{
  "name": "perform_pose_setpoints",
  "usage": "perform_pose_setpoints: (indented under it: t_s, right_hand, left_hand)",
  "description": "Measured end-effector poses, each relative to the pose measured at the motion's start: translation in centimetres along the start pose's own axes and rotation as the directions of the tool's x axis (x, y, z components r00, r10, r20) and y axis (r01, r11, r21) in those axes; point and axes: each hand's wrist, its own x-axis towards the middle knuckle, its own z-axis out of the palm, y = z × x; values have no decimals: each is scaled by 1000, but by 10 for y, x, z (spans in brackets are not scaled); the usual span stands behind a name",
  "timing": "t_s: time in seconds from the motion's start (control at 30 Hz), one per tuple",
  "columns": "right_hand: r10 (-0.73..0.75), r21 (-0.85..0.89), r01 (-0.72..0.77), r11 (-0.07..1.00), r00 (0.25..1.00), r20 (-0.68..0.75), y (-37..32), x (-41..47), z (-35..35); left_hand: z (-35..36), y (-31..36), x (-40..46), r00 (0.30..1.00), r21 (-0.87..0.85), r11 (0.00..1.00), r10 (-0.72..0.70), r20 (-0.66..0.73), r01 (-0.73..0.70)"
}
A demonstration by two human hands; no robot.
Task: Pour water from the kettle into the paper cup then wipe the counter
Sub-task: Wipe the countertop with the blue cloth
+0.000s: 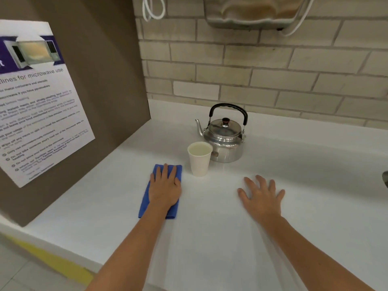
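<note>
A shiny metal kettle [224, 139] with a black handle stands upright on the white counter [294, 169], spout pointing left. Just in front of it stands a white paper cup [199, 162] with water in it. Left of the cup lies a folded blue cloth [144, 202]. My left hand [165, 185] lies flat on top of the cloth, fingers together, pressing on it. My right hand [262, 196] rests flat on the bare counter to the right of the cup, fingers spread, holding nothing.
A brown side panel [109, 91] with a microwave-use notice [35, 106] walls off the left. A tiled wall [273, 76] runs behind the kettle, with a steel dispenser [252, 13] mounted above. A dark object [385, 177] shows at the right edge.
</note>
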Motion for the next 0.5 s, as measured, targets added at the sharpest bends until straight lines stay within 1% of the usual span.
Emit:
perform_pose_setpoints:
  t_s: [0.07, 0.1, 0.2, 0.3, 0.4, 0.5]
  right_hand:
    - [36, 11, -36, 999, 999, 2, -9, 4, -1]
    - [51, 13, -51, 999, 999, -1, -13, 7, -2]
    - [94, 7, -93, 996, 995, -24, -23, 17, -1]
    - [147, 21, -146, 989, 988, -46, -32, 27, 2]
    - [191, 17, -190, 982, 979, -71, -38, 33, 6]
    - [226, 3, -226, 974, 972, -72, -40, 38, 10]
  left_hand:
    - [-2, -16, 2, 998, -17, 998, 61, 13, -60]
    - [-5, -31, 5, 998, -25, 998, 62, 14, -62]
    - [-13, -78, 31, 1000, -39, 999, -4, -14, 4]
    - [-20, -107, 75, 1000, -15, 1000, -5, -11, 4]
    - [-20, -105, 126, 1000, -8, 1000, -7, 17, 7]
    - [-16, -76, 166, 993, 6, 1000, 8, 117, -9]
